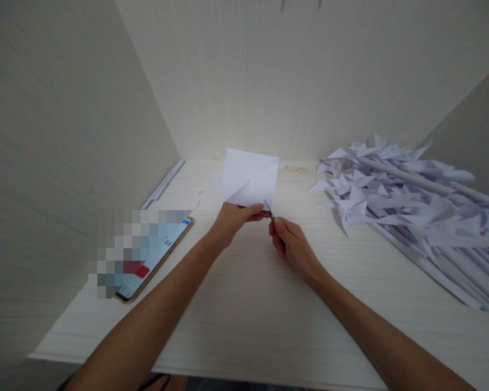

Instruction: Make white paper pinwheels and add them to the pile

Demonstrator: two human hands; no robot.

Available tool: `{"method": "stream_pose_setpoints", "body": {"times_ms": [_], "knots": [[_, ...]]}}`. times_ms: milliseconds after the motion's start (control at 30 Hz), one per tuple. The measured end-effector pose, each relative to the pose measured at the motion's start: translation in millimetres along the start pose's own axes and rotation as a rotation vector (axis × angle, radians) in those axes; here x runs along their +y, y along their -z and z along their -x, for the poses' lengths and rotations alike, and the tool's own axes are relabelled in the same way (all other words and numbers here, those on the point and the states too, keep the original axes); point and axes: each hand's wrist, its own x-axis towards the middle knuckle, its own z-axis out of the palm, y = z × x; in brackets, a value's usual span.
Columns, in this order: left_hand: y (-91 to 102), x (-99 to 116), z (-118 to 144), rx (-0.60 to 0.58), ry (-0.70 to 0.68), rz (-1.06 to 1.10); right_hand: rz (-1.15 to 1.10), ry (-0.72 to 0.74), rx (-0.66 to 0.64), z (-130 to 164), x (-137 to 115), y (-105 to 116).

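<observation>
A square sheet of white paper (252,169) is held up over the middle of the table, with a slit running from its lower left corner toward the centre. My left hand (237,216) pinches its lower edge, thumb in front and fingers behind. Closed around the handles of small scissors (271,215), my right hand (290,239) is just right of the left fingertips. The thin blades reach the paper's lower right corner; whether they are cutting into it I cannot tell.
At the right lies a heap of white paper pinwheels (375,190) with rolled paper sticks (464,260). A phone (163,247), partly blurred out, rests at the left on the pale table (244,315). Paper rolls (163,184) lie along the left wall; walls enclose the back and sides.
</observation>
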Motion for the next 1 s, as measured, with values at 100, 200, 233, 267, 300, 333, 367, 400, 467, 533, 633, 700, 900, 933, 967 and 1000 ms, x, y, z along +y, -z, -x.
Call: {"method": "stream_pose_setpoints", "body": {"times_ms": [100,200,233,267,300,333,367,400,467,533,633,700,900,933,967,1000], "knots": [[2.6,-1.5,-0.7,-0.022,0.005,-0.008,-0.001,0.002,0.001,-0.7,0.7,0.6],[4.8,-3.4,-1.0,-0.055,0.018,-0.047,-0.029,0.004,-0.011,-1.5,0.7,0.8],[5.2,-4.0,-1.1,-0.063,0.023,-0.06,-0.04,0.002,-0.017,-1.6,0.4,0.8],[5.6,-4.5,-1.3,-0.07,0.028,-0.073,-0.047,0.0,-0.022,-1.6,0.1,0.9],[5.9,-4.8,-1.5,-0.074,0.029,-0.082,-0.051,-0.002,-0.025,-1.6,-0.2,1.0],[6.1,-5.0,-1.6,-0.077,0.028,-0.088,-0.049,-0.005,-0.027,-1.7,-0.6,1.1],[6.4,-4.9,-1.7,-0.079,0.027,-0.093,-0.045,-0.008,-0.027,-1.7,-0.7,1.4],[6.7,-4.5,-1.7,-0.079,0.025,-0.097,-0.041,-0.01,-0.03,-1.9,-0.7,1.6],[7.1,-3.2,-1.2,-0.079,0.021,-0.102,-0.041,-0.014,-0.04,-2.7,-0.1,2.2],[7.1,-1.7,-0.1,-0.073,0.022,-0.119,-0.053,-0.014,-0.056,-3.5,1.2,2.8],[6.1,-0.4,2.0,-0.066,0.025,-0.15,-0.069,-0.019,-0.065,-3.9,2.3,3.2],[5.0,-0.8,2.9,-0.064,0.028,-0.146,-0.072,-0.026,-0.053,-3.3,1.7,3.1],[4.5,-3.2,3.3,-0.136,0.018,-0.177,-0.058,-0.012,-0.022,-2.6,-0.2,1.8],[4.6,-3.3,3.4,-0.161,0.013,-0.2,-0.059,-0.008,-0.02,-2.8,0.3,1.6],[4.6,-3.5,3.6,-0.175,0.013,-0.217,-0.06,-0.005,-0.019,-3.1,0.9,1.5],[4.4,-3.8,3.7,-0.176,0.02,-0.226,-0.06,-0.004,-0.016,-3.3,1.6,1.3]]}}
